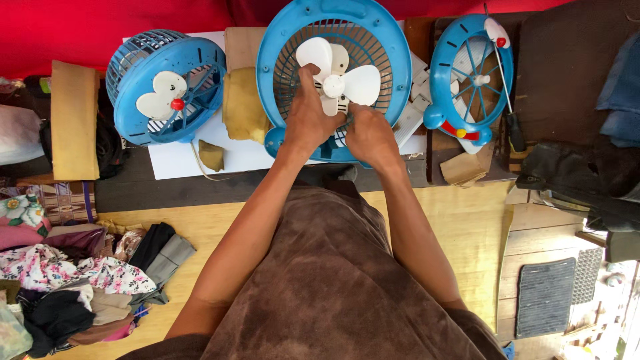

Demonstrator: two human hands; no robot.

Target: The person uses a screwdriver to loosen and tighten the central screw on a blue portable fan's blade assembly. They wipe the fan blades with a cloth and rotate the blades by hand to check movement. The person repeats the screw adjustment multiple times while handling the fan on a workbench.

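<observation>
Both hands work at the middle blue fan (pixel 333 73) on the desk (pixel 200 160). The left hand (pixel 308 120) grips a white blade (pixel 319 55) near the hub (pixel 333 85); the right hand (pixel 371 137) rests just below, fingers against the grille. A smaller fan (pixel 167 90) stands to the left, a blue grille (pixel 471 79) and screwdriver (pixel 508 93) to the right. Clothes (pixel 60 280) lie heaped on the floor.
</observation>
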